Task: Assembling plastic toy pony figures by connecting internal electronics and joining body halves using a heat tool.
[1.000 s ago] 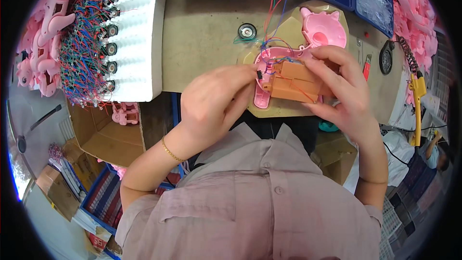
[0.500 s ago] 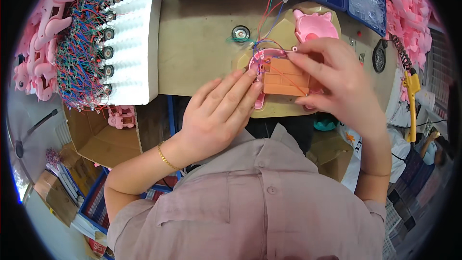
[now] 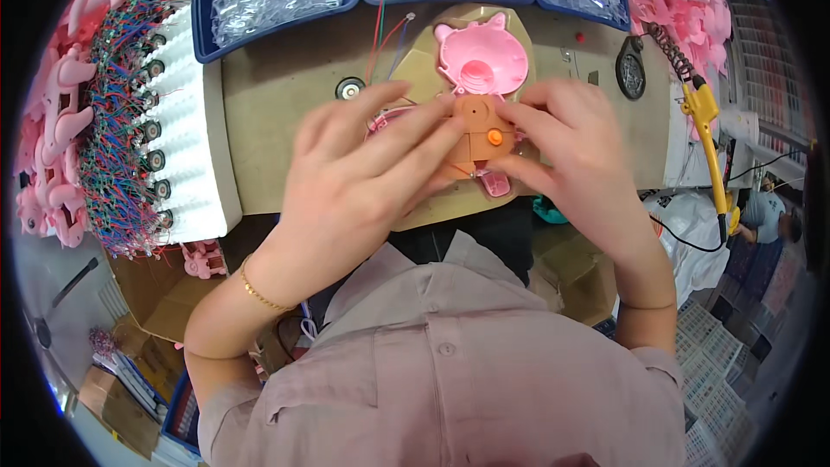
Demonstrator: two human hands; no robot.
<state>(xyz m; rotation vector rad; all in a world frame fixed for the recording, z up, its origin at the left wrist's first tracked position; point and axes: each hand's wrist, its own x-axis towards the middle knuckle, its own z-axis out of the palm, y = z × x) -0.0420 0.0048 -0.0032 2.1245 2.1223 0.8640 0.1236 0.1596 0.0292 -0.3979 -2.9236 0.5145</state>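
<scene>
An orange-brown plastic housing point(image 3: 478, 152) with a small orange knob point(image 3: 494, 137) is between my hands, over a pink toy shell half. My right hand point(image 3: 581, 140) holds its right side, fingertips at the upper corner and thumb lower down. Stretched from the left, the fingers of my left hand point(image 3: 350, 169) reach its left edge and cover much of the shell. A leg-like end of the pink shell point(image 3: 495, 183) shows below the housing. The animal-head part point(image 3: 484, 56) lies hollow side up above it. Thin coloured wires point(image 3: 377, 39) trail behind my left fingers.
Blue trays point(image 3: 350, 2) of clear plastic parts line the back. A round speaker point(image 3: 350, 88) lies left of the shell. White foam point(image 3: 194, 121) with wired speakers stands at left. A yellow tool point(image 3: 707, 117) on a coiled cord hangs at right, beside a black round object point(image 3: 631, 69).
The housing has turned over, from its ribbed side to the face with the orange knob. My left fingers have moved onto its edge. The whole view has shifted, so the table appears further left.
</scene>
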